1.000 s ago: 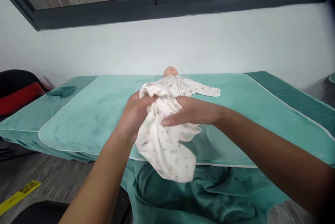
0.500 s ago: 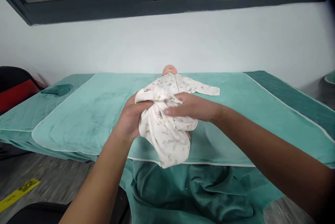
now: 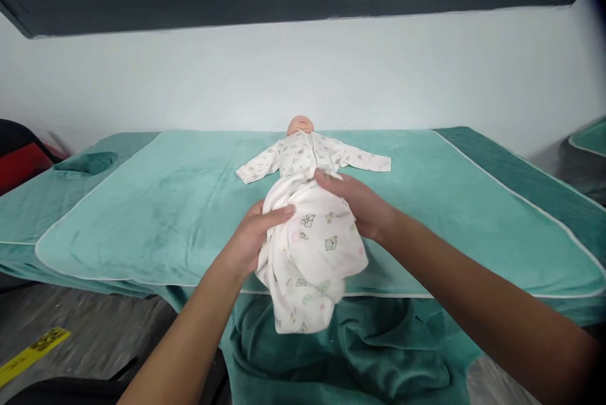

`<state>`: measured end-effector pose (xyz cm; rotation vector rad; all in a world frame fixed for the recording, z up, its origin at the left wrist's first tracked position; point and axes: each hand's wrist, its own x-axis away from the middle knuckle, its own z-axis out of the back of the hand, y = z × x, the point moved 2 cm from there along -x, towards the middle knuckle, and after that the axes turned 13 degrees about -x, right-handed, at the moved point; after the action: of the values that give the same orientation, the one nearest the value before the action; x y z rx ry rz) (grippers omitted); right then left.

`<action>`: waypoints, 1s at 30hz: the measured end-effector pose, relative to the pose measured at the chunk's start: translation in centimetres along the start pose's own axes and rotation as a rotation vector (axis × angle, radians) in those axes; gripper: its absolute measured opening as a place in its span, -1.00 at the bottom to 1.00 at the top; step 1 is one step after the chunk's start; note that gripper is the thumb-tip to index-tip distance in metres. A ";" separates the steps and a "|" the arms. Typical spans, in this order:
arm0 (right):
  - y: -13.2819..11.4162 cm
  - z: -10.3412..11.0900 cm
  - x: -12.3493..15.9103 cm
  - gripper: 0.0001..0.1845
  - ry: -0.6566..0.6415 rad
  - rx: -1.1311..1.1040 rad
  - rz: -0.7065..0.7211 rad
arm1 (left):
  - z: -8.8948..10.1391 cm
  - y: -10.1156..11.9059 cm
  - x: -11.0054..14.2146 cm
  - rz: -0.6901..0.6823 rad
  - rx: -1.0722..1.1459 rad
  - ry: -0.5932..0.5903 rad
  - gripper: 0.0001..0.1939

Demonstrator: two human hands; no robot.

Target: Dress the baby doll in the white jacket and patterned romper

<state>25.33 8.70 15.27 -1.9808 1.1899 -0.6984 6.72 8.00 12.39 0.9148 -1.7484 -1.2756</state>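
In the middle of the view, a gathered white baby garment, printed with small animals, hangs between my hands in front of the bed edge. Its exact cut is hard to tell because it is bunched. My left hand grips its left side, thumb on top. Gripping the upper right edge is my right hand, its fingers partly hidden behind the cloth. Beyond them a baby doll lies on its back, head toward the wall, in a matching printed top with sleeves spread. The garment hides the doll's lower part.
A green padded bed with pale piping runs along the white wall. Dark green cloth drapes down its front. A dark window frame is above. A red-and-black chair stands at left; yellow tape marks the floor.
The garment and both hands have come lower and nearer, uncovering the doll's left-side sleeve. The cloth is spread wider, and my right hand has shifted to its upper right edge.
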 end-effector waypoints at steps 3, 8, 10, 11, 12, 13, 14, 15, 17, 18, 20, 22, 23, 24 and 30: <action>2.8 3.0 2.3 -0.49 0.048 0.060 -0.090 | -0.9 -1.4 -0.3 0.099 -0.038 0.000 -0.49; 7.6 8.6 5.2 -0.65 0.437 0.571 0.026 | -2.3 -3.5 -1.2 0.064 -0.657 0.012 -0.81; 9.1 9.6 5.7 -0.68 0.579 0.751 0.111 | -3.1 -3.5 -1.6 -0.036 -0.992 0.033 -0.85; 9.7 9.8 5.7 -0.70 0.609 0.793 0.150 | -3.5 -3.5 -1.6 -0.074 -1.113 0.033 -0.84; 10.2 9.7 5.7 -0.73 0.617 0.808 0.181 | -3.9 -3.4 -1.7 -0.093 -1.198 0.031 -0.83; 10.6 9.5 5.7 -0.77 0.624 0.810 0.204 | -4.3 -3.4 -1.7 -0.098 -1.255 0.024 -0.82; 10.9 9.3 5.7 -0.80 0.638 0.802 0.217 | -4.6 -3.3 -1.6 -0.095 -1.286 0.013 -0.82; 11.2 9.0 5.7 -0.83 0.658 0.782 0.217 | -4.8 -3.3 -1.6 -0.083 -1.295 0.003 -0.81; 11.6 8.6 5.9 -0.86 0.703 0.713 0.203 | -5.1 -3.2 -1.5 -0.056 -1.258 -0.003 -0.84; 11.8 8.5 5.9 -0.86 0.708 0.670 0.203 | -5.1 -3.2 -1.4 -0.050 -1.211 -0.002 -0.86; 11.9 8.7 5.9 -0.84 0.671 0.582 0.247 | -5.1 -2.8 -1.3 -0.029 -1.083 -0.006 -0.90; 11.7 9.2 5.6 -0.82 0.619 0.513 0.338 | -5.1 -2.2 -1.2 0.006 -0.937 -0.028 -0.90; 11.4 9.5 5.4 -0.82 0.601 0.495 0.385 | -5.0 -1.8 -1.2 0.028 -0.874 -0.051 -0.87; 11.0 9.9 5.0 -0.83 0.591 0.487 0.429 | -5.0 -1.4 -1.3 0.051 -0.828 -0.079 -0.85; 8.2 11.2 1.3 -0.78 0.562 0.434 0.523 | -4.3 1.2 -2.9 0.157 -0.747 -0.339 -0.70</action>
<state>29.99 8.20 2.17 -1.0716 1.6265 -1.1491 11.73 9.07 13.89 0.1346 -1.3527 -1.8567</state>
